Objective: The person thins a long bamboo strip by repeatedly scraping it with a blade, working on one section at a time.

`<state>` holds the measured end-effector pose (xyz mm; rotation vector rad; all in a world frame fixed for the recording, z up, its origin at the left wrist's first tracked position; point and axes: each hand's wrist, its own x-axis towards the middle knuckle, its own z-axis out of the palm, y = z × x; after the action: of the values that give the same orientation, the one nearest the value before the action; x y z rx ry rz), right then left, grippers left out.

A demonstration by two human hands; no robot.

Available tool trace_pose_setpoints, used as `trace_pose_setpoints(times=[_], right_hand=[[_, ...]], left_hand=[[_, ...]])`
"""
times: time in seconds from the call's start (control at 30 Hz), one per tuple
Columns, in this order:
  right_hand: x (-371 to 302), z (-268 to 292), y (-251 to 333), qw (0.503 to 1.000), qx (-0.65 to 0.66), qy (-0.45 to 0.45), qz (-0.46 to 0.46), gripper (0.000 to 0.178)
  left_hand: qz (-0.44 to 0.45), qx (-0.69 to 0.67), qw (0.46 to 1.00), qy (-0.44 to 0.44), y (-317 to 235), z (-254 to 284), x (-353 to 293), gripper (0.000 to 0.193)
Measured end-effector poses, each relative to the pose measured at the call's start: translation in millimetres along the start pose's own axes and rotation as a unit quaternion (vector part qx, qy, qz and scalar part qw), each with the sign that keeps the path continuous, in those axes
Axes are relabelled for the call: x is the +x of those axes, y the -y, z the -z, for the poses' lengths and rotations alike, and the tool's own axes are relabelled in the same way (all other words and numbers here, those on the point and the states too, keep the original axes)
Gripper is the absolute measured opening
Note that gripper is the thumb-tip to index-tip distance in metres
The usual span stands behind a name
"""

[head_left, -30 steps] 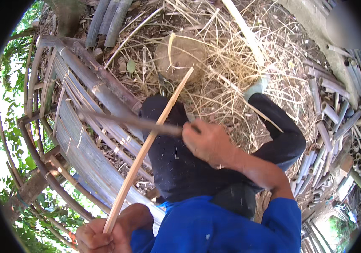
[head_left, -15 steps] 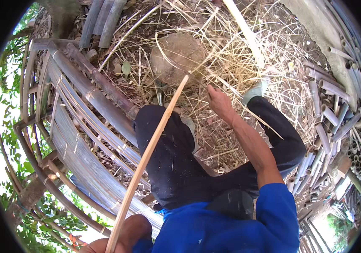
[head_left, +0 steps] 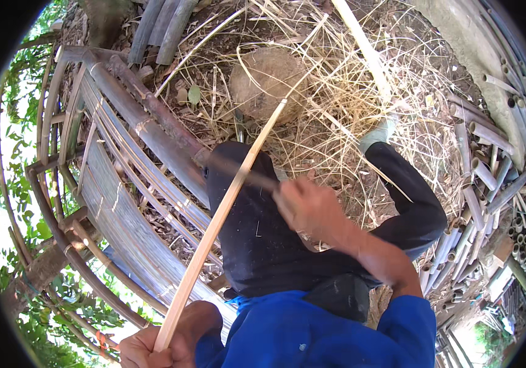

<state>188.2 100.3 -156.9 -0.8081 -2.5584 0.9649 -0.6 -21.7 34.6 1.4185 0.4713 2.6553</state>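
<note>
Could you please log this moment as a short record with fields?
Setting: outdoors, straw on the ground
Left hand: grips the low end of a pale bamboo strip
Right hand: closed on a dark blade, blurred, at the strip
Strip: slants up toward a stone
Person's left: bamboo frame
Person's right: cut bamboo tubes
Clothing: blue sleeves, dark trousers

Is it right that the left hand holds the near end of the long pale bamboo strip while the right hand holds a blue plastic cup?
Not quite. In the head view, the right hand grips a dark knife-like blade, not a cup. The left hand does hold the near end of the bamboo strip.
</note>
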Motion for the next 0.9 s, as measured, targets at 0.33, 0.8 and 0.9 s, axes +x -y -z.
trace_pose_setpoints(times=[0.33, 0.8, 0.9], right_hand=[[2, -23, -32, 0.990, 0.012, 0.029, -0.135, 0.015], [19, -96, -121, 0.994, -0.020, 0.001, -0.110, 0.012], [-11, -105, -195, 0.970, -0.026, 0.000, -0.242, 0.011]], left_hand=[[-0.041, 0.038, 0.998, 0.028, 14, -10, -3, 0.046], [-0.059, 0.061, 0.996, 0.014, 6, 5, -4, 0.042], [-0.036, 0.038, 0.998, 0.042, 26, -4, 2, 0.042]])
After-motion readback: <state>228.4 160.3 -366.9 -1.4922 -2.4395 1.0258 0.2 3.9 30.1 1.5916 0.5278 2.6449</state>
